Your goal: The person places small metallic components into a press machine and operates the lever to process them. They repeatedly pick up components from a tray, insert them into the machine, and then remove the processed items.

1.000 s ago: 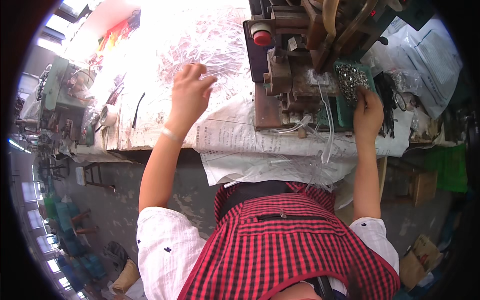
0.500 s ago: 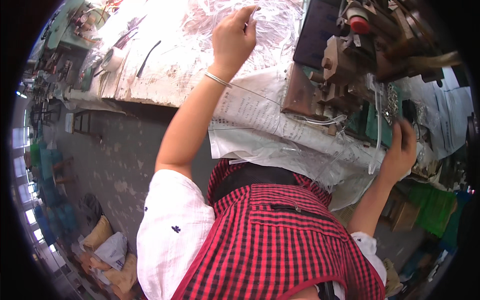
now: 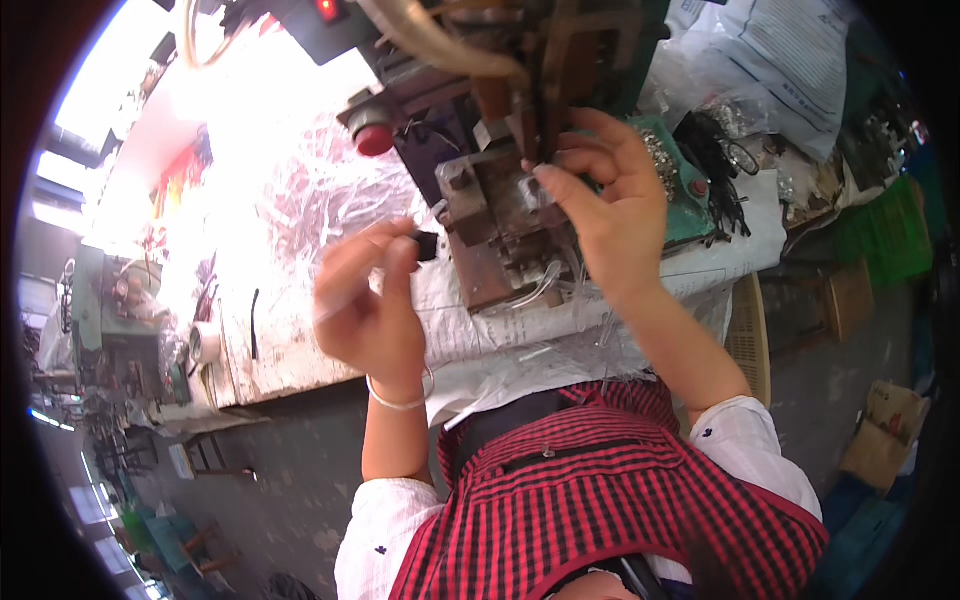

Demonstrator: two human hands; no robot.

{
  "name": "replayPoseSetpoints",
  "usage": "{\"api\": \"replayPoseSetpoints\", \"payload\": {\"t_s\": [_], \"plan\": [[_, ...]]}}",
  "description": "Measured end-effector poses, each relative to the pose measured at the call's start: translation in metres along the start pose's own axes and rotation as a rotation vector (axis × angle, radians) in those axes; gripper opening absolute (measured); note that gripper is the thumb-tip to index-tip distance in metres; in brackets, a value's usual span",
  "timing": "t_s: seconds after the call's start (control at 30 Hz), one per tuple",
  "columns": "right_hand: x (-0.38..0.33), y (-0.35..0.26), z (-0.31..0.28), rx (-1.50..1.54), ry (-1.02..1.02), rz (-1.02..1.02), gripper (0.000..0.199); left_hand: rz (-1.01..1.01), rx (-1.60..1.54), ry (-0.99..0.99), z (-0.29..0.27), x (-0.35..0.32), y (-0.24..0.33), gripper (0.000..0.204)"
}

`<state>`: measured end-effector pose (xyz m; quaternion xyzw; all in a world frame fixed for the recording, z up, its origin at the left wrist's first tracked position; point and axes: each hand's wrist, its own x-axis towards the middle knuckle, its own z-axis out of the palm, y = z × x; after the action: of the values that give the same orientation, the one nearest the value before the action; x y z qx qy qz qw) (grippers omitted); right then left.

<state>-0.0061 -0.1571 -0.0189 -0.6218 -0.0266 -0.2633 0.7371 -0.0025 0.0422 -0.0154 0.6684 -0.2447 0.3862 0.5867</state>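
Observation:
My left hand [image 3: 372,300] is closed in a pinch just left of the bench machine's metal block [image 3: 470,200]. A small black piece [image 3: 427,246] shows at its fingertips, and a short clear tip [image 3: 438,208] sticks out between them and the block. Whether the hand holds either one is unclear. My right hand [image 3: 618,215] reaches into the machine, thumb and forefinger pinched together beside the upright tool [image 3: 535,130]. What those fingertips hold is too small to make out. A clear piece [image 3: 530,190] lies at the tool's foot, under the right thumb.
Clear plastic strips [image 3: 340,190] are heaped behind my left hand. A red button [image 3: 373,139] juts from the machine. To the right, a green tray [image 3: 690,205] holds small metal parts, with black cords [image 3: 722,170] beside it. A tape roll [image 3: 205,342] stands at the bench's left.
My view has turned toward the machine. My left hand has come from the strip heap, where it held a clear strip, to the machine's side. My right hand has moved from beside the tray into the machine.

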Motion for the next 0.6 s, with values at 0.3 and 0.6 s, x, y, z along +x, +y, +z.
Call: {"api": "replayPoseSetpoints", "payload": {"t_s": [0.3,0.6], "plan": [[0.014,-0.022,-0.056,-0.215,-0.276,0.108,0.059,0.634,0.323,-0.403,0.059,-0.015,0.000,0.022],[0.001,0.059,-0.168,-0.618,0.097,-0.066,0.033,0.701,0.307,-0.337,0.069,-0.016,-0.014,0.021]]}}
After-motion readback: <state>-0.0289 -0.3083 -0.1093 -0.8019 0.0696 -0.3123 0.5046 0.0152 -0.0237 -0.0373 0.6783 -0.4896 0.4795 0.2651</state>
